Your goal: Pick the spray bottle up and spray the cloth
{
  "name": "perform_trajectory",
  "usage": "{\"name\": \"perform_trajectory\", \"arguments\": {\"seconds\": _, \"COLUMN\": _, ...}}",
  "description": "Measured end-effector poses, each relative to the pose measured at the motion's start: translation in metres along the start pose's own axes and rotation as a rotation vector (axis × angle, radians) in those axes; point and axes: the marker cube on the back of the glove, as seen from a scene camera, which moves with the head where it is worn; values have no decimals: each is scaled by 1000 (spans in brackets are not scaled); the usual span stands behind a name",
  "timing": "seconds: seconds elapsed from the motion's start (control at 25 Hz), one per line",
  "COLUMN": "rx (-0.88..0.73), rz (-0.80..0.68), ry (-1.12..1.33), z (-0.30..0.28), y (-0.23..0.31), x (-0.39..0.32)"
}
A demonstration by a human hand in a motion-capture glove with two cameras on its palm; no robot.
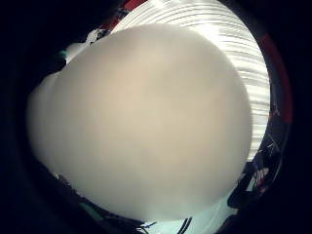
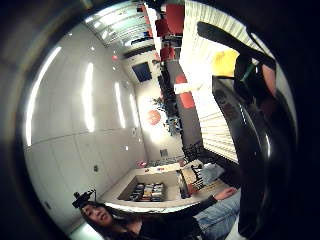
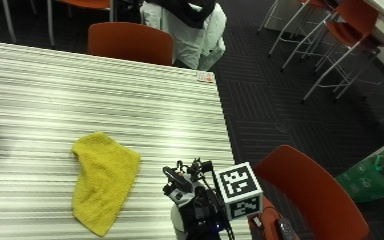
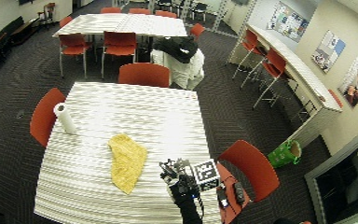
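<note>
Currently black-gloved right hand (image 3: 195,202) sits at the near table edge on a pale plastic spray bottle (image 3: 179,220) with black nozzle, beside the soft yellow towelling cloth (image 3: 102,180); finger closure cannot be told. Bottle likely light, smooth, slippery; take it at the neck

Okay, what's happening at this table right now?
A person's gloved right hand is at the near edge of the striped table, apparently holding a whitish spray bottle upright; the bottle's pale body fills the little finger side palm view. A yellow cloth lies flat on the table beside the hand, apart from it. A paper towel roll stands at the far side. No spray is visible.
</note>
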Motion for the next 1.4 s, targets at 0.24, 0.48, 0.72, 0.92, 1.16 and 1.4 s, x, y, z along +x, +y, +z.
{"name": "perform_trajectory", "arguments": {"seconds": 0.24, "rx": 16, "rz": -12, "ry": -65, "z": -13, "y": 4, "x": -31}}
{"name": "perform_trajectory", "arguments": {"seconds": 0.48, "rx": 11, "rz": 17, "ry": -19, "z": -15, "y": 0, "x": -38}}
{"name": "perform_trajectory", "arguments": {"seconds": 0.72, "rx": -48, "rz": 178, "ry": 121, "z": -3, "y": -15, "x": -27}}
{"name": "perform_trajectory", "arguments": {"seconds": 0.92, "rx": -92, "rz": 326, "ry": 240, "z": 17, "y": -31, "x": -5}}
{"name": "perform_trajectory", "arguments": {"seconds": 1.16, "rx": -116, "rz": 516, "ry": 296, "z": 29, "y": -47, "x": 20}}
{"name": "perform_trajectory", "arguments": {"seconds": 1.4, "rx": -160, "rz": 670, "ry": 330, "z": 24, "y": -57, "x": 32}}
